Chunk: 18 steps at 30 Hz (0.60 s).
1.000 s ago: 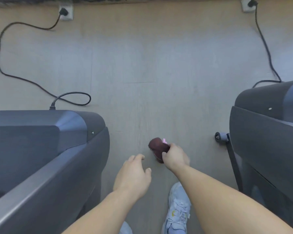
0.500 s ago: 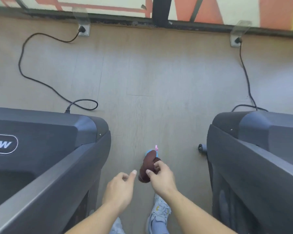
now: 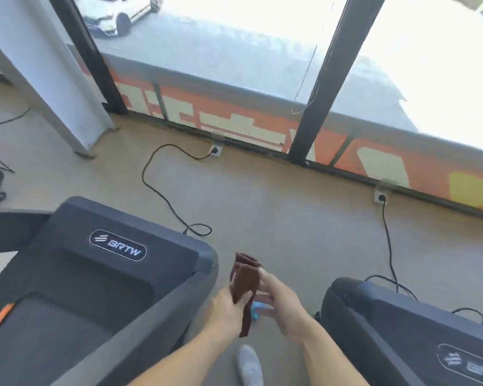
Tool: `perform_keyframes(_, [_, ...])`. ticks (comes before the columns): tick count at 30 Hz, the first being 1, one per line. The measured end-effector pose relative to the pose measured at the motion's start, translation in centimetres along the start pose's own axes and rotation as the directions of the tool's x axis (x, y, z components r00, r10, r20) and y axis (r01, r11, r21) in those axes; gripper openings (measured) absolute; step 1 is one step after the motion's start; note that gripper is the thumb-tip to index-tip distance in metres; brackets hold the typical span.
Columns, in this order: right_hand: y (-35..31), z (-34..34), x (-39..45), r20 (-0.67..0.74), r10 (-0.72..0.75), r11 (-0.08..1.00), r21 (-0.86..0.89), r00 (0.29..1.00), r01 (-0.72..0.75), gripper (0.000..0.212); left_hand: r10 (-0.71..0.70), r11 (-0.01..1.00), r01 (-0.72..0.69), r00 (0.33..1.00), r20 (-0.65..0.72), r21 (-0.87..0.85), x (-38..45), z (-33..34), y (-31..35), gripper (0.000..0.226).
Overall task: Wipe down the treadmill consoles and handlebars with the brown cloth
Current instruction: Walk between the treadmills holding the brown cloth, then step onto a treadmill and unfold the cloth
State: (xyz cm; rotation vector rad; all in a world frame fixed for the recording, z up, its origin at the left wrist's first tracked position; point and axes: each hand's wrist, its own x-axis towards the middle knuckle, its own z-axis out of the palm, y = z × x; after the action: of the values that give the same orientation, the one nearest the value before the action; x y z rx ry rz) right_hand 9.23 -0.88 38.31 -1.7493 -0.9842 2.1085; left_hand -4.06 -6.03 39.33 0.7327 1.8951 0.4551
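Floor (image 3: pixel 276 207): 2 treadmills (image 3: pixel 101 280) (image 3: pixel 407 330), power cords (image 3: pixel 162 190) on it.

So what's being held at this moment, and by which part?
The brown cloth, folded. The left hand pinches its lower middle, thumb across the front; the right hand has fingers against its right edge.

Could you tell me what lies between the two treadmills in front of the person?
In the head view, between the left treadmill and right treadmill is bare floor, with both hands holding the brown cloth above it.

Head view looks steeply down and forward, close above the floor (image 3: pixel 276 218).
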Motion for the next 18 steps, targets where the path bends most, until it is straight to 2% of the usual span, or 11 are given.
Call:
perform_keyframes(1, [-1.5, 0.8, -0.7, 0.052, -0.006, 1.000, -0.007, 0.999, 0.006, 0.030, 0.031, 1.000, -0.031, 0.999, -0.014, 0.004, -0.9, -0.6, 0.2, 0.030])
perform_keyframes(4, [-4.7, 2.4, -1.9, 0.185, -0.073, 0.960, -0.254, 0.980, 0.119, 0.034, 0.010, 0.996, -0.018, 0.996, -0.093, -0.084, -2.6, -2.5, 0.4, 0.031])
perform_keyframes(7, [-6.6, 3.9, -2.4, 0.273, -0.138, 0.880, -0.408, 0.952, 0.245, 0.017, -0.026, 0.978, -0.008, 0.987, -0.161, -0.206, -4.1, -4.3, -0.4, 0.032])
perform_keyframes(9, [-7.1, 5.1, -2.6, 0.314, -0.129, 0.822, -0.497, 0.941, 0.279, 0.026, -0.054, 0.958, -0.006, 0.978, -0.201, -0.287, -5.3, -5.2, -1.3, 0.031])
perform_keyframes(13, [-6.5, 8.2, -2.7, 0.454, -0.032, 0.759, -0.568, 0.890, 0.317, 0.022, -0.117, 0.928, 0.017, 0.962, -0.247, -0.372, -7.7, -6.4, -4.7, 0.032])
perform_keyframes(18, [-3.8, 13.9, -3.3, 0.540, 0.225, 0.612, -0.726, 0.811, 0.314, 0.017, -0.251, 0.864, 0.114, 0.942, -0.223, -0.490, -10.9, -7.1, -11.0, 0.041])
